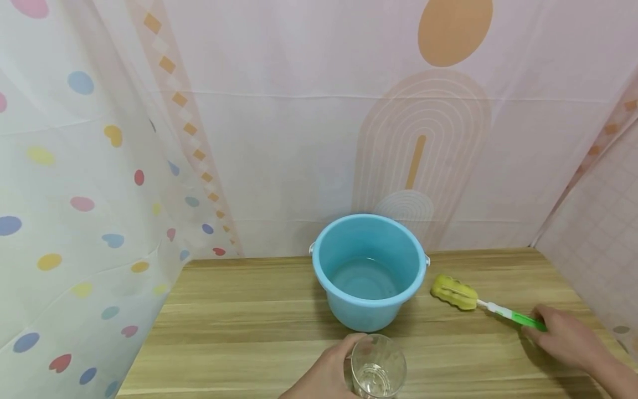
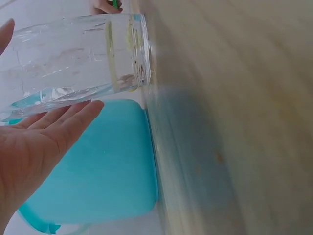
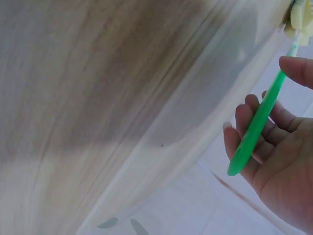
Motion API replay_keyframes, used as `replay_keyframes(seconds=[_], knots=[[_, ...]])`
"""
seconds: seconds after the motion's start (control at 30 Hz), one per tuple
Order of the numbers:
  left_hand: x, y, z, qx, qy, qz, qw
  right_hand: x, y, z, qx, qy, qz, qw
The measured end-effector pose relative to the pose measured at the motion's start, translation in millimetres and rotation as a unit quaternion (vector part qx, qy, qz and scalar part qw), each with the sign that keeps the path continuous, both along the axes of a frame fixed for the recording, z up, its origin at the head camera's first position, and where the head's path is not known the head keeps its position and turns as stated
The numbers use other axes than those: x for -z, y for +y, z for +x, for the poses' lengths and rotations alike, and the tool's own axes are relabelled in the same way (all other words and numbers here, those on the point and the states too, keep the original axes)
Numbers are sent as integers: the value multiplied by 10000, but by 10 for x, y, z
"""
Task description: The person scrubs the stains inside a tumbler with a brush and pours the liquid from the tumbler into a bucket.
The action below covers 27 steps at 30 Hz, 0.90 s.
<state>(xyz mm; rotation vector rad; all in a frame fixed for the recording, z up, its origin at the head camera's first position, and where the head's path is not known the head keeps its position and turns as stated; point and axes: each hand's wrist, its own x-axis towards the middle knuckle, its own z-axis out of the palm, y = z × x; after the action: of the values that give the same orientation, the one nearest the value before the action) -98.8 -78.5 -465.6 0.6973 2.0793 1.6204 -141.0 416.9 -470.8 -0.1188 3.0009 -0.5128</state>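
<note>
A clear drinking glass (image 1: 379, 367) stands upright on the wooden table at the front. My left hand (image 1: 326, 370) holds it from the left, the thumb on one side and fairly straight fingers along the other in the left wrist view. Off to the right, my right hand (image 1: 568, 335) holds the green handle (image 3: 259, 125) of a bottle brush (image 1: 503, 312), the handle lying across its curled fingers with the thumb alongside. The brush's yellow sponge head (image 1: 454, 292) points left, toward a blue bucket (image 1: 365, 316).
The bucket stands just behind the glass, with what looks like shallow water in its bottom and a white handle mount on each side. Patterned curtains (image 1: 279, 166) hang at the table's back and both sides. The wooden table (image 1: 239, 321) extends left of the bucket.
</note>
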Motion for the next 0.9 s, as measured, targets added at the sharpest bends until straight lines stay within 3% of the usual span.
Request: replay_keyframes(seconds=[0.37, 0.6, 0.9], knots=[[-1, -14, -19, 97, -194, 153, 9996, -16, -51, -29, -202, -64, 164, 9996], [19, -9, -25, 142, -595, 187, 9979, -4, -72, -41, -267, 209, 335, 9989], [1, -12, -19, 165, -387, 42, 9991, 52, -102, -65, -302, 600, 460, 9967]])
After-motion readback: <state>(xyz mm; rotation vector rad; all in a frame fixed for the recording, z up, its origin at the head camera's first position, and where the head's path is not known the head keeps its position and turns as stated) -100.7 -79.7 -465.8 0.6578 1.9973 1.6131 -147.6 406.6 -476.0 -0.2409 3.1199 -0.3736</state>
